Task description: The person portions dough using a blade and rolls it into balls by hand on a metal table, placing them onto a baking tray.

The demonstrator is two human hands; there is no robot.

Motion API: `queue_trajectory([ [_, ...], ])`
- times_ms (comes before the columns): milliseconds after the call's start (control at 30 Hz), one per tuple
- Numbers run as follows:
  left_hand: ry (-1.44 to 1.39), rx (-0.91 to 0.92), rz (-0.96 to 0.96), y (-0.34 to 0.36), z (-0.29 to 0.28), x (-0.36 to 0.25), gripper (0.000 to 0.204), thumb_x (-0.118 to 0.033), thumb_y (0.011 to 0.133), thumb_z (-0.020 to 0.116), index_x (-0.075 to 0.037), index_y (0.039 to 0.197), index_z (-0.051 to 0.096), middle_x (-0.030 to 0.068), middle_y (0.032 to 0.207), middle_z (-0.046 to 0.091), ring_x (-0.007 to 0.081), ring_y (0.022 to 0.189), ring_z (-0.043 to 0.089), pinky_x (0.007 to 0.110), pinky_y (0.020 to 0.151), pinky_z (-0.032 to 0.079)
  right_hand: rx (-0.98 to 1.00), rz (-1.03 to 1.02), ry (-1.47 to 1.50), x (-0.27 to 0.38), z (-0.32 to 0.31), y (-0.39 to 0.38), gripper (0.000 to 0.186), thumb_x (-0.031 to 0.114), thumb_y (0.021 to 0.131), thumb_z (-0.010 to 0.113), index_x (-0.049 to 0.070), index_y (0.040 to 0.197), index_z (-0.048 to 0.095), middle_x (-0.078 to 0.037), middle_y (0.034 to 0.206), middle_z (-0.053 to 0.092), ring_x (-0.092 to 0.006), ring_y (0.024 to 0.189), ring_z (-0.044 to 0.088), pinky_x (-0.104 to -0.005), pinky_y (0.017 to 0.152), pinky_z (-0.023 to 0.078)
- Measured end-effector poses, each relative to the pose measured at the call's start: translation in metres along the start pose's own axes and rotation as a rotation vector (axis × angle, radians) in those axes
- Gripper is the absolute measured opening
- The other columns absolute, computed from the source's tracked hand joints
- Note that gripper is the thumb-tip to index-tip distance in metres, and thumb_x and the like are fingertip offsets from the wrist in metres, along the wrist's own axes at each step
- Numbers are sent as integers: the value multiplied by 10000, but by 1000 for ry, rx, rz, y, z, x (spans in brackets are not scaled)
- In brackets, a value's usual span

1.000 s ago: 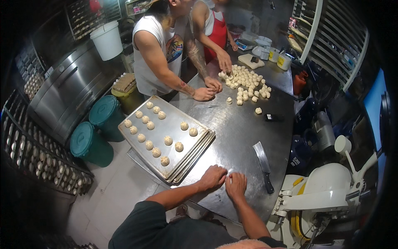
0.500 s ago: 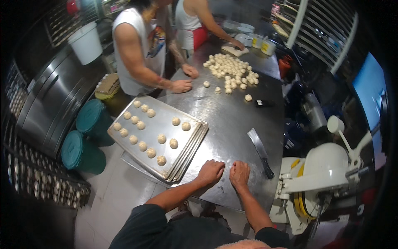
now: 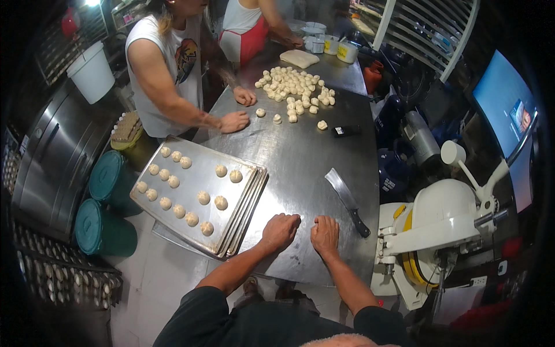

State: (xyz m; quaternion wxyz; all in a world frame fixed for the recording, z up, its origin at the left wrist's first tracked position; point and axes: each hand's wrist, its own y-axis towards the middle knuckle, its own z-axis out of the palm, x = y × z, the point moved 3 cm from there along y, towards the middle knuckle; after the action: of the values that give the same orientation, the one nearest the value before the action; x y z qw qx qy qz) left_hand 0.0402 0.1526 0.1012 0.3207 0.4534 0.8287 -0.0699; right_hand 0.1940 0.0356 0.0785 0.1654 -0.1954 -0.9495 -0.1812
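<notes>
My left hand [image 3: 281,232] rests on the near part of the steel table [image 3: 289,173], its fingers curled down. Just beside it, a small gap apart, my right hand [image 3: 325,235] is curled the same way with its knuckles up. Whatever lies under either palm is hidden. To the left of my left hand sits a stack of metal baking trays [image 3: 191,202]; the top one carries several dough balls [image 3: 191,218] in loose rows. A cleaver-like knife [image 3: 346,199] with a black handle lies to the right of my right hand.
A heap of dough pieces [image 3: 292,84] covers the far middle of the table, near a flat dough slab [image 3: 299,58] and a small black object [image 3: 346,131]. Across the left side stands a co-worker [image 3: 167,75], hands on the table. A white machine [image 3: 445,214] flanks the right edge.
The whole view has shifted, so the table and trays appear farther left and higher. The far co-worker's hand has come off the dough slab. My hands stay curled on the table.
</notes>
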Motion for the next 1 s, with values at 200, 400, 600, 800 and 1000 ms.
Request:
queue_trajectory([
  [200, -173, -53, -75, -76, -2, 32, 411, -144, 924, 687, -38, 1308, 586, 215, 1002, 677, 392, 931, 628, 490, 833, 503, 246, -275, 162, -1, -28, -99, 155, 117, 822, 597, 98, 965, 654, -150, 1008, 628, -350, 977, 570, -497, 890, 411],
  [400, -33, -54, 34, -15, -9, 33, 358, -134, 869, 697, -79, 1220, 646, 175, 963, 682, 370, 939, 636, 484, 859, 493, 8, -113, 9, -17, -6, -38, 222, 108, 789, 609, 76, 1003, 656, -125, 1000, 632, -329, 991, 580, -472, 907, 428],
  [600, -99, -90, 64, -2, 1, 3, 221, -171, 924, 641, -65, 1116, 667, 186, 915, 681, 369, 878, 647, 471, 813, 513, -55, -30, 30, 5, 2, 1, 196, 100, 803, 599, 77, 992, 644, -132, 994, 654, -329, 953, 588, -461, 901, 432],
  [800, -187, -18, 80, -63, 0, 43, 367, -130, 907, 684, -67, 1266, 637, 159, 872, 654, 348, 847, 627, 464, 789, 501, 135, -239, 98, -16, -14, -90, 166, 77, 815, 584, 74, 970, 643, -132, 938, 628, -347, 957, 566, -470, 894, 426],
  [1000, -52, 29, 83, 6, 0, 30, 276, -139, 867, 697, -73, 1132, 660, 142, 923, 688, 353, 906, 652, 474, 820, 504, -39, -72, -82, -13, 10, 5, 183, 83, 838, 594, 40, 1008, 649, -152, 980, 643, -356, 977, 571, -499, 935, 434],
])
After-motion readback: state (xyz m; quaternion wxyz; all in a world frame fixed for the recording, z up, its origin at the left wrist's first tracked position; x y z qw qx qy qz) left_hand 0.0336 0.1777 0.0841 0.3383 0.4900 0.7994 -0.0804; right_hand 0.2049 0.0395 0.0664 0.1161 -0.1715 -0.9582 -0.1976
